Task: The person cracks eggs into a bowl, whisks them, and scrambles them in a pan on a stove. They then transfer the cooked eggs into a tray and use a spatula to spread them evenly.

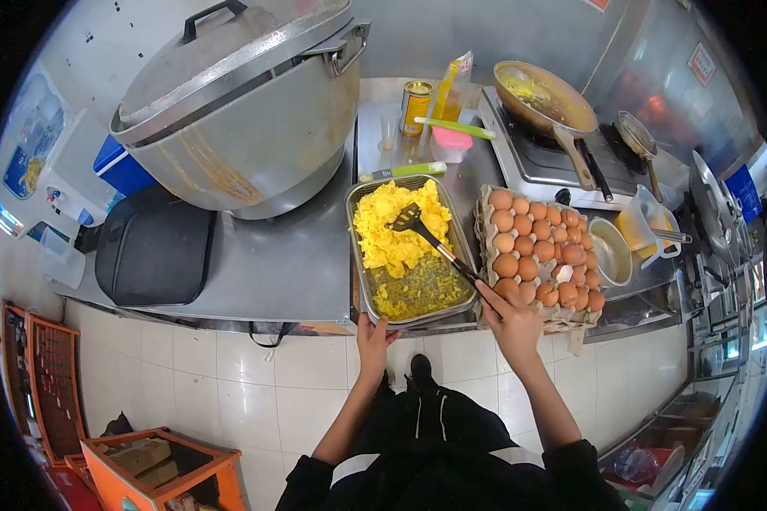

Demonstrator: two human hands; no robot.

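Observation:
A metal tray (367, 289) sits at the counter's front edge, with fluffy yellow scrambled eggs (383, 223) heaped in its far half and thin bits spread over its near part. My left hand (373, 347) grips the tray's near left corner. In my right hand (513, 322) is the handle of a black slotted spatula (409, 219), whose head rests on the egg heap. Just right of the tray stands a cardboard carton of brown eggs (486, 223), close to my right hand. One broken shell (562, 272) lies among the eggs.
A large lidded pot (256, 128) and a black lid-like object (155, 247) occupy the left counter. Behind the tray are a can (415, 106), an oil bottle (448, 100) and a pink-lidded tub (451, 143). A frying pan (562, 111) sits on the stove, near a metal bowl (609, 251) and jug (639, 223).

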